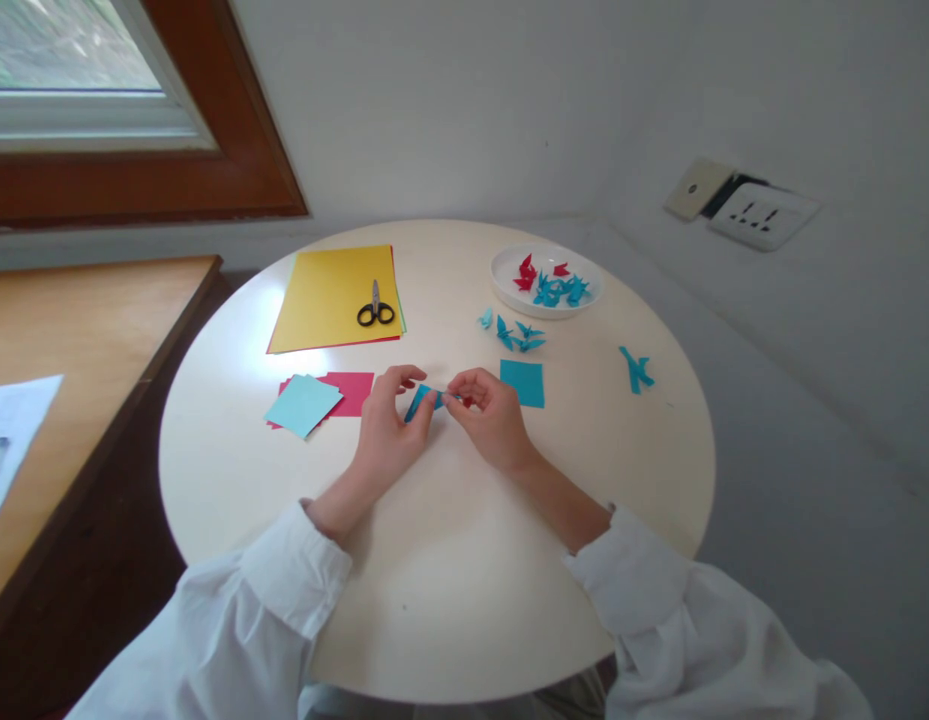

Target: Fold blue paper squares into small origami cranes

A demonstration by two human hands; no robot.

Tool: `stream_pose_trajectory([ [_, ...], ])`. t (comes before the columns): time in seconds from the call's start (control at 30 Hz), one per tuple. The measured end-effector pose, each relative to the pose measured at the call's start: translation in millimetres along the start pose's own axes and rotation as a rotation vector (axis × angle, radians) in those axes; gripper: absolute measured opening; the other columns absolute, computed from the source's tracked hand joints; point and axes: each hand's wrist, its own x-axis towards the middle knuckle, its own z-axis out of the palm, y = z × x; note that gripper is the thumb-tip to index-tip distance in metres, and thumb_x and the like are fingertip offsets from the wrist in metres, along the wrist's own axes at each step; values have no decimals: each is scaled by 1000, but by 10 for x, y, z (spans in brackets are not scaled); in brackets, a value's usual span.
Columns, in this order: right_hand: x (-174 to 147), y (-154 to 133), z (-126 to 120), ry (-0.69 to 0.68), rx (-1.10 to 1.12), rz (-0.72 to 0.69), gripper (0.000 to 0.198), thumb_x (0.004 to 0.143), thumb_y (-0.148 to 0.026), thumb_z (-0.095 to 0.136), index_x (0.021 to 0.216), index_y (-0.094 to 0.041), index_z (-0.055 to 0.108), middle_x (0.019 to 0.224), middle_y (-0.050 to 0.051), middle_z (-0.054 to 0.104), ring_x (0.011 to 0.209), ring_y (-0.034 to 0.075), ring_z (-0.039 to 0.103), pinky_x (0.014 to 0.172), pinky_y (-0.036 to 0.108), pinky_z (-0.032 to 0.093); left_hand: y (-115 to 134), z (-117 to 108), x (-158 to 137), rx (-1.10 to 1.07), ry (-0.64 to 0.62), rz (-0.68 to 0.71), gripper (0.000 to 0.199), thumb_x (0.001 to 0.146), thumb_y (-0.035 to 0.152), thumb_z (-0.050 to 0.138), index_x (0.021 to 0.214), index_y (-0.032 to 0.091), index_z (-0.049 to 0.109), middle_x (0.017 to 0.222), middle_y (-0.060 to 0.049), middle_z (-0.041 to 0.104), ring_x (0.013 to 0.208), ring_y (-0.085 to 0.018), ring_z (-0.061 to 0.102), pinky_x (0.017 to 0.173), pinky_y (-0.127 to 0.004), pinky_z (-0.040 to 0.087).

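Between my two hands is a small folded piece of blue paper (422,400), partly hidden by the fingers. My left hand (394,418) grips its left part, with the thumb pressed on the paper. The fingertips of my right hand (491,412) pinch its right end. Just beyond the right hand lies a flat blue paper square (522,383). To the left of the left hand are pink paper squares (353,392), with a light blue square (305,405) on top of some of them. Several folded blue paper cranes (520,334) stand farther back.
Black-handled scissors (375,312) rest on large yellow sheets (321,300) at the back left. A white plate (501,290) holds red and blue paper cranes. Folded blue strips (636,370) lie at the right of the round white table (434,600). A wooden desk (81,310) stands left.
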Motion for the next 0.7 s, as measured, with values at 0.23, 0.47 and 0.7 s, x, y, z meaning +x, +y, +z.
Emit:
stream_pose_trajectory([
  [0.23, 10, 33, -32, 63, -47, -31, 13, 68, -28, 63, 73, -20, 54, 73, 1, 62, 68, 14, 58, 63, 27, 46, -48, -1, -7, -27, -157, -120, 27, 82, 31, 51, 105, 18, 54, 94, -8, 67, 85, -19, 64, 74, -34, 51],
  [0.47, 7, 45, 5, 51, -45, -33, 13, 69, -29, 63, 75, -20, 56, 76, 1, 63, 69, 15, 60, 64, 27, 47, -47, 34, -29, 9, -177, -77, 30, 81, 26, 50, 109, 16, 54, 99, -10, 68, 85, -20, 64, 72, -33, 51],
  [0.7, 23, 28, -33, 72, -83, -61, 13, 70, -27, 63, 71, -21, 51, 70, 0, 59, 65, 14, 57, 63, 27, 46, -11, 18, -22, 78, -82, 6, 29, 78, 25, 54, 107, 17, 55, 98, -10, 63, 88, -19, 60, 76, -33, 49],
])
